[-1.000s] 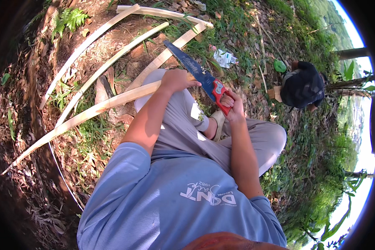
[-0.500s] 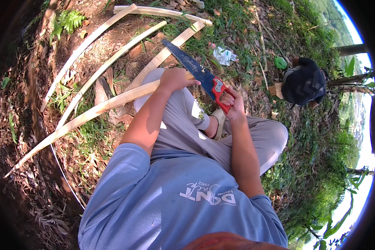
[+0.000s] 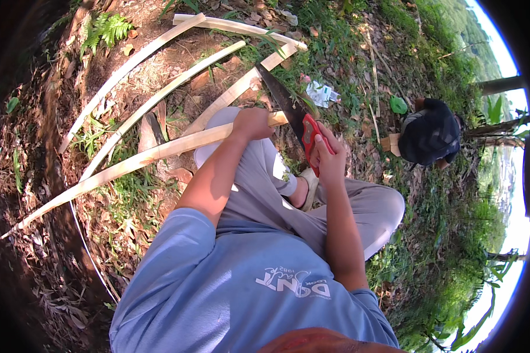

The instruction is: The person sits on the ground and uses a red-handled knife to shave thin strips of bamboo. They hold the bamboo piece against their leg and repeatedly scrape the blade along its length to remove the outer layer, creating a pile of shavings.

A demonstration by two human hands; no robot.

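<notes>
My left hand (image 3: pixel 252 124) is closed round a long pale wooden strip (image 3: pixel 153 153), close to its near-right end, over my bent knee. The strip slants away to the far left ground. In my right hand (image 3: pixel 330 156) is the red handle of a handsaw (image 3: pixel 284 93). Its dark blade points up and left, passing just beyond the strip's end. Whether blade and wood touch, I cannot tell. Behind the blade tip lies a wider wooden plank (image 3: pixel 232 91), on the ground.
More pale strips lie at the far left, including a long curved strip (image 3: pixel 129 66) and another strip (image 3: pixel 165 103). A white plastic wrapper (image 3: pixel 321 93) and a green scrap (image 3: pixel 398 105) lie beyond the saw. At right, a person in dark clothing (image 3: pixel 430 132) crouches.
The saw has turned, its blade now darker and steeper. My left thumb has drawn back from beside the blade, and more of the strip's end shows. The whole view has shifted slightly.
</notes>
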